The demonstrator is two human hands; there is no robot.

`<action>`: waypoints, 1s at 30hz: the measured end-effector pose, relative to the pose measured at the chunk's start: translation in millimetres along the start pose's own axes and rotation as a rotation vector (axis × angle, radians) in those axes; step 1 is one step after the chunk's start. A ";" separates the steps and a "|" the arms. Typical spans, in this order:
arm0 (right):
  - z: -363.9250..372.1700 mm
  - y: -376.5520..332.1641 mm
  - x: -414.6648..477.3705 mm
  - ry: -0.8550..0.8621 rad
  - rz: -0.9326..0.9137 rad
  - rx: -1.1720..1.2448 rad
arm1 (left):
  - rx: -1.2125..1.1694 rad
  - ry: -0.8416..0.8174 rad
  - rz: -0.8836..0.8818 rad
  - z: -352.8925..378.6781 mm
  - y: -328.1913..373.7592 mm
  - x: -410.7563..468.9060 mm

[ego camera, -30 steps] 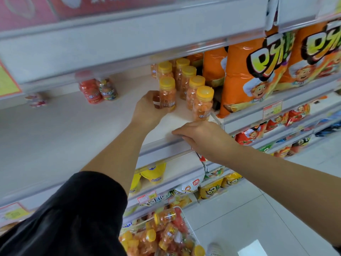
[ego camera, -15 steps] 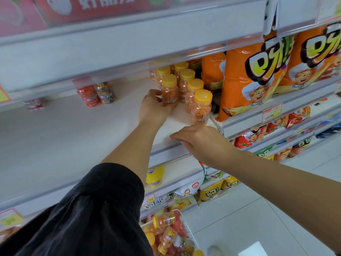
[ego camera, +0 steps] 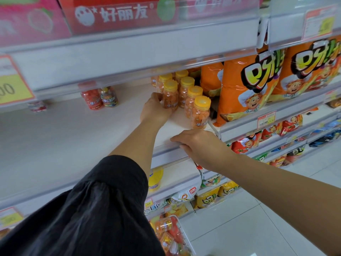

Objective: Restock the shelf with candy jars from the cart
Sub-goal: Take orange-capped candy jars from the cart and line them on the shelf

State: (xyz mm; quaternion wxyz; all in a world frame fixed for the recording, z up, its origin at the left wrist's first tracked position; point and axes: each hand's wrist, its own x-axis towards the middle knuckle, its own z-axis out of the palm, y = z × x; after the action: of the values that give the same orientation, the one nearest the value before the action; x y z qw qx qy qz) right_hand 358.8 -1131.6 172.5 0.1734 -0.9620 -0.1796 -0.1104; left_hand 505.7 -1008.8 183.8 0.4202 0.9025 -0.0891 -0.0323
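My left hand (ego camera: pixel 156 109) grips an orange candy jar with a yellow lid (ego camera: pixel 170 96) standing upright on the white shelf (ego camera: pixel 73 137), at the left of a cluster of several like jars (ego camera: pixel 195 100). My right hand (ego camera: pixel 199 145) rests on the shelf's front edge just below the nearest jar (ego camera: pixel 200 112), fingers curled over the rail. Farther left on the shelf stand a red jar (ego camera: pixel 92 98) and a mixed-colour jar (ego camera: pixel 108 97). The cart (ego camera: pixel 171 235) with several more jars is at the bottom.
Large orange snack bags (ego camera: pixel 247 85) fill the shelf right of the jars. The shelf above (ego camera: pixel 129 58) overhangs low, with boxes on it. Lower shelves (ego camera: pixel 276 133) hold snack packets. White tiled floor (ego camera: pixel 249 224) lies at the bottom right.
My left hand has pushed the jar farther back and right, up against the cluster. My right hand has stayed on the shelf edge.
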 end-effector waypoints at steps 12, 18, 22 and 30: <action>-0.8 -1.0 -2.4 -0.039 0.017 -0.005 | -0.015 -0.013 -0.002 -3.5 3.4 -8.8; -10.8 -13.1 -8.9 -0.007 -0.025 -0.010 | -0.079 0.035 0.094 -43.1 -5.2 -82.9; 9.5 -48.3 -50.6 0.053 -0.149 0.041 | -0.260 0.063 0.147 -71.5 -33.0 -174.8; 134.6 -86.4 -137.5 -0.461 0.070 0.150 | -0.212 -0.100 -0.190 -38.7 -164.6 -284.0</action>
State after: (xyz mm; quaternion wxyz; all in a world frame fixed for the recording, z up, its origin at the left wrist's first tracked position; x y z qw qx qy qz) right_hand 220.6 -1047.9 36.9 0.2024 -0.9519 -0.1887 0.1316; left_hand 253.9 -822.5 78.3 0.5031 0.8547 -0.0201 -0.1263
